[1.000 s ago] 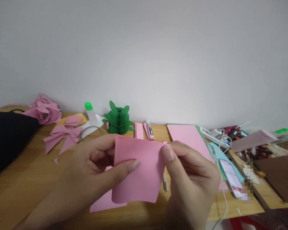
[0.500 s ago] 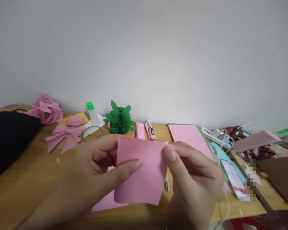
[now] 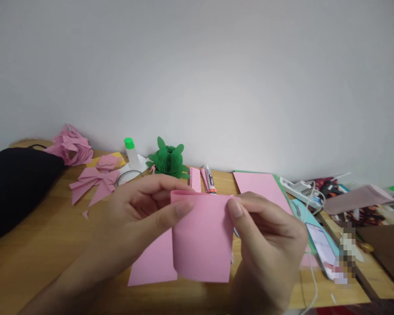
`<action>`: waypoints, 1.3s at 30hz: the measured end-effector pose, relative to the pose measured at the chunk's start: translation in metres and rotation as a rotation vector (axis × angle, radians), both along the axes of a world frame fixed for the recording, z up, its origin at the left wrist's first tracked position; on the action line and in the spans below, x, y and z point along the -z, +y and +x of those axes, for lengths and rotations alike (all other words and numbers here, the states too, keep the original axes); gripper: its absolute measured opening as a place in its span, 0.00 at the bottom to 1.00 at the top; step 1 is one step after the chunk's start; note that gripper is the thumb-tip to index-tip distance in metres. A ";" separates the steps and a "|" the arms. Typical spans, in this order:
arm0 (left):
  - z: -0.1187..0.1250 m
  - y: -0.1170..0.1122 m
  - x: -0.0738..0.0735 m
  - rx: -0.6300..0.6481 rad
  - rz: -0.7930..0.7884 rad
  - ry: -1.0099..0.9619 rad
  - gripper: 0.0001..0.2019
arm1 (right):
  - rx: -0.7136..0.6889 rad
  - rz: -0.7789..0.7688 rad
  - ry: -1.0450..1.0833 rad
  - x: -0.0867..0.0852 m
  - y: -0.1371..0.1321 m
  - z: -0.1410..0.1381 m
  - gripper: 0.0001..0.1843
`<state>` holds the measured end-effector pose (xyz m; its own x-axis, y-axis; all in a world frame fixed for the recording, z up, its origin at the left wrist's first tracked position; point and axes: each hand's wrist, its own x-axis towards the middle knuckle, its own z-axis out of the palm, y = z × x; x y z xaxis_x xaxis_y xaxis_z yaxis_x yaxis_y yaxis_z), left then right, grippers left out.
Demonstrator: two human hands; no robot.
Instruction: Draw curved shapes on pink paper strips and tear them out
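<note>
Cluttered wood tbl (image 3: 52,245), gray wall (image 3: 197,87), 2 hands (image 3: 265,240) w/ pink paper (image 3: 202,249)

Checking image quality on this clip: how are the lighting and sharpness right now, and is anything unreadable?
Head view: the wall is brightest around the middle, dimming toward the corners; head view: the folded pink paper has a clear outline, without strong glare; head view: text on the phone is unreadable, and a pixelated patch hides detail beside it.
</note>
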<state>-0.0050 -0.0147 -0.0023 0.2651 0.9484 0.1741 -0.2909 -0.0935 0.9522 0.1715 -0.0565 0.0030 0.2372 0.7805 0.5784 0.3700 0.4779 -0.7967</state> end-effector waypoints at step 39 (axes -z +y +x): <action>0.008 0.004 0.005 0.113 -0.069 -0.034 0.08 | 0.004 0.055 0.027 0.006 0.014 0.004 0.09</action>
